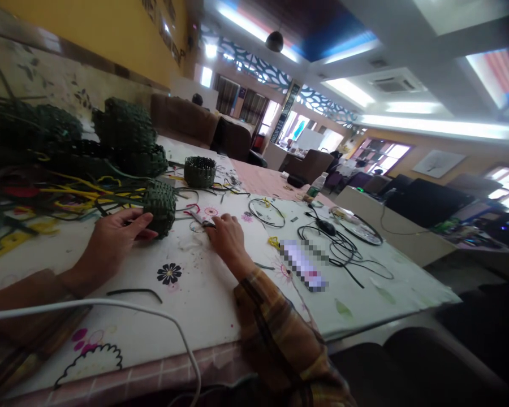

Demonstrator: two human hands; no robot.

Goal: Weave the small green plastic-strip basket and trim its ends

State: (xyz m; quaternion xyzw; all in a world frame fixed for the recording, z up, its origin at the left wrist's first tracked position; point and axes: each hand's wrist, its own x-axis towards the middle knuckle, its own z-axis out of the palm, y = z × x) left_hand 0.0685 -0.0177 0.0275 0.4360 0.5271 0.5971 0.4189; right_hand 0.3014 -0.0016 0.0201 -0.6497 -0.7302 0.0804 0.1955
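My left hand is closed on a small dark green woven basket, thumb on the near side. The basket is tipped on its side just over the tablecloth. To its right, my right hand is closed around the dark handle of a pair of scissors, low over the table. The blades point left toward the basket. Behind them a second small woven basket stands upright. Cut strips and scraps lie around the scissors.
A stack of larger green woven baskets and loose yellow strips fill the left. Coiled black cord, a bottle and a pixelated flat object lie right. A white cable crosses in front.
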